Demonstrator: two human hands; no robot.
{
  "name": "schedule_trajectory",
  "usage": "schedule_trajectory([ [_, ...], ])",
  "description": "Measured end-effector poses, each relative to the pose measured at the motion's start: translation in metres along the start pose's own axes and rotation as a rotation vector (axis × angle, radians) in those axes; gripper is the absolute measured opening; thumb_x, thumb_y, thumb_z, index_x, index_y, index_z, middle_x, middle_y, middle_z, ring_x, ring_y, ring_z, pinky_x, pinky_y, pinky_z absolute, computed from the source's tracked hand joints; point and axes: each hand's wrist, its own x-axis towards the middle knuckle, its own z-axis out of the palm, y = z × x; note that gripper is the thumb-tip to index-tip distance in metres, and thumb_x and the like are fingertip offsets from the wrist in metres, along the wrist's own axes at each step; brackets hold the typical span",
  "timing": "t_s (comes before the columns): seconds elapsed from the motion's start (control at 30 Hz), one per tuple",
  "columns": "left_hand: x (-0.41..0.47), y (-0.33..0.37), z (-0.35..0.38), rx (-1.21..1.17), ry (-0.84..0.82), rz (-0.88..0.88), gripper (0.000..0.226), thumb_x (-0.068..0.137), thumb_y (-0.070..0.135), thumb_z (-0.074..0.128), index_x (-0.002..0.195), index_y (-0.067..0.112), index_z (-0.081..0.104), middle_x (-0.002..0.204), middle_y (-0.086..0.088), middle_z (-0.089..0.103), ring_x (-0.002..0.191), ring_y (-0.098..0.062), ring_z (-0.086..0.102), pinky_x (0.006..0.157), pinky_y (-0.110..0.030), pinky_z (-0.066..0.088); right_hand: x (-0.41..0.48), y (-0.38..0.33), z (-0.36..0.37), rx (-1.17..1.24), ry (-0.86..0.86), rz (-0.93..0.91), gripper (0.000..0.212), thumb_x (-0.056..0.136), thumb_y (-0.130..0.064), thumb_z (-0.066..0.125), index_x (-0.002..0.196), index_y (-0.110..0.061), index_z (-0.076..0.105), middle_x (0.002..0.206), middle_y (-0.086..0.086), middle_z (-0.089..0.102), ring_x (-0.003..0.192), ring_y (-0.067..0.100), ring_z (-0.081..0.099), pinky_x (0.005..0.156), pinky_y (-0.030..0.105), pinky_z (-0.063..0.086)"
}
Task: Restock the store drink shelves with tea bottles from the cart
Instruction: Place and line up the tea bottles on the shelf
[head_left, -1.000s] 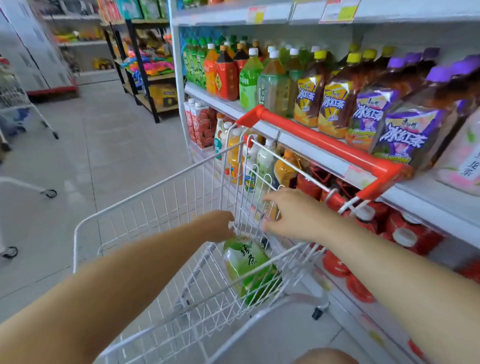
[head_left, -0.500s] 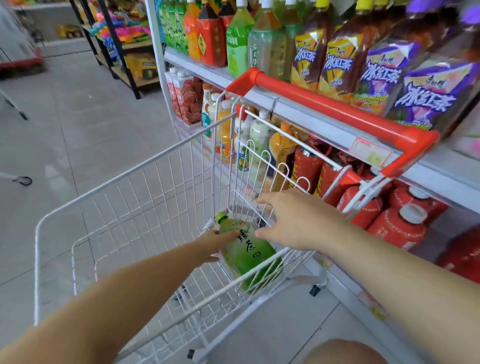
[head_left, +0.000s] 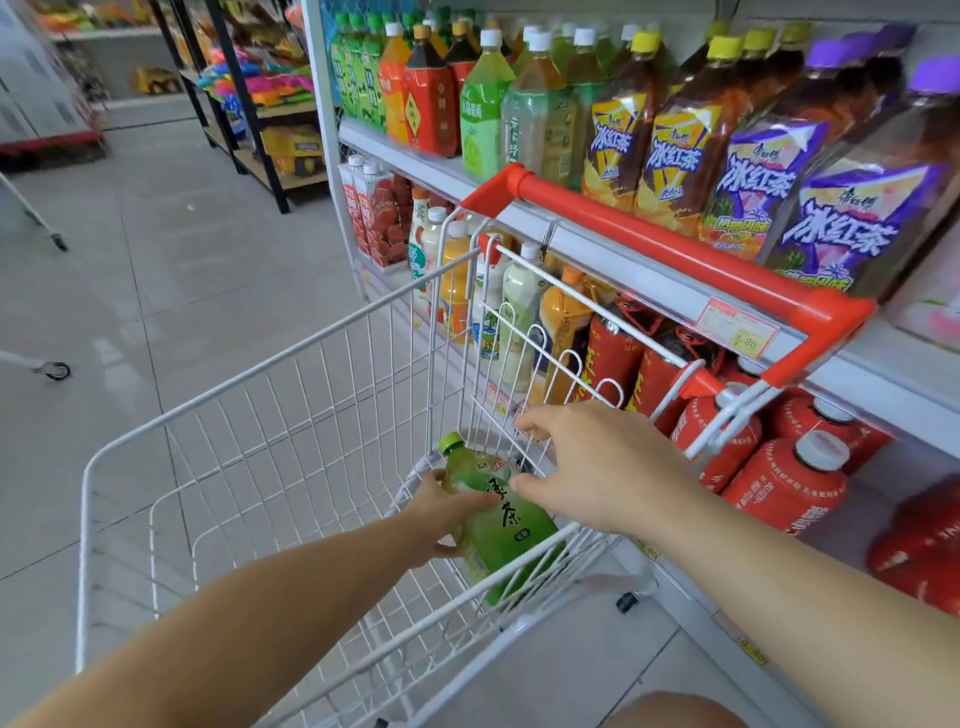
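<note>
Left hand (head_left: 441, 512) grips the green bottle (head_left: 498, 525) from 9 o'clock; right hand (head_left: 597, 462) hangs just above its label, fingers spread and loose, holding nothing. Bottle lies in the cart (head_left: 249, 415) at its handle end, cap pointing 11 o'clock. Drink shelves (head_left: 415, 158) run from 12 to 3 o'clock

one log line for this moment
phase: pick from cart | left hand: grips green tea bottle | right hand: open, just above it | bottle: inside cart

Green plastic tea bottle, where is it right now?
Head view: the green plastic tea bottle lies tilted in the white wire cart, right corner below the red handle, gripped by the left hand, right hand just above.
</note>
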Motion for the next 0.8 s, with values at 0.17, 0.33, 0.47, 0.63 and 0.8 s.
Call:
schedule_trajectory([
  [0.17,-0.019,0.030,-0.004,0.212,0.092,0.215,0.079,0.068,0.018,0.083,0.127,0.026,0.031,0.099,-0.004,0.060,0.069,-0.018,0.063,0.049,-0.029,0.052,0.003,0.003,0.004,0.019,0.038,0.032,0.049,0.082,-0.051,0.056,0.127,-0.033,0.051,0.118,-0.009,0.064,0.101,0.019,0.063,0.078,0.032,0.049],
  [0.33,-0.051,0.059,-0.033,0.415,0.258,0.499,0.085,0.059,0.020,0.087,0.125,0.035,0.035,0.112,-0.003,0.059,0.088,-0.021,0.063,0.065,-0.036,0.059,0.001,0.001,0.004,0.040,0.113,0.027,0.057,0.084,-0.046,0.055,0.136,-0.027,0.040,0.119,-0.005,0.061,0.107,0.020,0.059,0.079,0.033,0.047],
  [0.47,-0.094,0.085,-0.044,0.341,0.299,0.727,0.084,0.055,0.021,0.086,0.119,0.045,0.038,0.117,-0.003,0.059,0.096,-0.019,0.063,0.071,-0.038,0.059,-0.002,-0.002,-0.002,0.092,0.185,0.017,0.071,0.087,-0.045,0.057,0.146,-0.025,0.022,0.123,0.000,0.057,0.108,0.022,0.057,0.081,0.031,0.044],
  [0.63,-0.159,0.115,-0.029,0.265,0.322,1.052,0.081,0.050,0.037,0.081,0.120,0.051,0.041,0.121,0.005,0.055,0.113,-0.013,0.055,0.092,-0.041,0.052,-0.002,0.004,-0.005,0.580,0.220,-0.028,0.082,0.075,-0.046,0.071,0.142,-0.031,0.028,0.131,-0.009,0.054,0.118,0.013,0.053,0.098,0.043,0.045],
  [0.8,-0.227,0.146,0.003,0.299,0.213,1.300,0.083,0.054,0.039,0.078,0.128,0.048,0.041,0.129,0.008,0.050,0.120,-0.013,0.052,0.099,-0.042,0.046,-0.031,0.017,-0.061,0.983,0.441,-0.218,0.062,0.073,-0.029,0.080,0.123,-0.038,0.045,0.112,-0.013,0.065,0.104,0.005,0.062,0.089,0.032,0.052],
])
